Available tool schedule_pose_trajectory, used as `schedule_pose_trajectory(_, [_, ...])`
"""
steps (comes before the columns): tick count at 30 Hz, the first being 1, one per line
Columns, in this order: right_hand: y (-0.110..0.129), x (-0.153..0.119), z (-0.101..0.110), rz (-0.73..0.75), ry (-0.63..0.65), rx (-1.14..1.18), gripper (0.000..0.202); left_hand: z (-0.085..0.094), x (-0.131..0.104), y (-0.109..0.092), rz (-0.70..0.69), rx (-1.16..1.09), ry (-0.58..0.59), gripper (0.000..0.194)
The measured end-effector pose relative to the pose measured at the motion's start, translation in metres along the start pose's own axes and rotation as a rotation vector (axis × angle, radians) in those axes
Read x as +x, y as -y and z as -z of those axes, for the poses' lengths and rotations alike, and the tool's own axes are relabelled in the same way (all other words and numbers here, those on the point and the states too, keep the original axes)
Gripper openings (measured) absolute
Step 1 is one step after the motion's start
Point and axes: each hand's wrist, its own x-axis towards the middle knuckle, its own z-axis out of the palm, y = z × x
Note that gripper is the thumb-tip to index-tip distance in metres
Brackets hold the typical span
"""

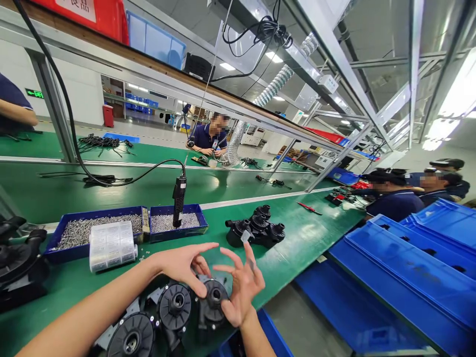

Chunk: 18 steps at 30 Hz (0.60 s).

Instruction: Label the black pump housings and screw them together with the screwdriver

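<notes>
Several round black pump-like housings with metal brackets lie at the table's near edge. My left hand (188,267) is above the rightmost housing (214,296), its thumb at the rim and its index finger stretched out; the other fingers curl behind. On that housing's right side is my right hand (241,282), thumb by the rim and fingers spread. A small greyish label-like piece (246,236) shows at a right fingertip, and another grey patch lies along a finger. Left of this are a middle housing (174,306) and a nearer housing (131,339).
A label roll (112,246) stands before blue trays of screws (100,228) and small metal parts (158,221). A corded electric screwdriver (179,201) hangs over them. More black housings (256,227) sit beyond my hands. Blue bins (412,277) are at right; co-workers sit around.
</notes>
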Motion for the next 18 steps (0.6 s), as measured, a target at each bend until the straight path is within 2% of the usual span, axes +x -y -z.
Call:
schedule_pose_trajectory(3, [0.002, 0.025, -0.015, 0.019, -0.054, 0.082, 0.069, 0.002, -0.016, -0.016, 0.078, 0.171, -0.137, 0.151])
schedule_pose_trajectory(6, [0.0, 0.032, -0.024, -0.102, -0.089, 0.043, 0.063, 0.007, -0.03, -0.027, 0.1, 0.335, -0.214, 0.147])
schedule_pose_trajectory(8, [0.001, 0.029, -0.025, -0.15, -0.134, 0.05, 0.06, 0.006, -0.032, -0.03, 0.069, 0.373, -0.181, 0.151])
schedule_pose_trajectory(12, [0.011, 0.017, -0.011, -0.227, -0.318, 0.183, 0.045, -0.007, -0.024, -0.034, 0.004, 0.322, -0.078, 0.157])
schedule_pose_trajectory(15, [0.019, 0.007, 0.006, -0.358, -0.48, 0.362, 0.042, -0.019, -0.018, -0.038, -0.038, 0.334, -0.108, 0.144])
schedule_pose_trajectory(18, [0.023, -0.001, 0.021, -0.428, -0.498, 0.405, 0.045, -0.023, -0.017, -0.043, -0.088, 0.32, -0.165, 0.129])
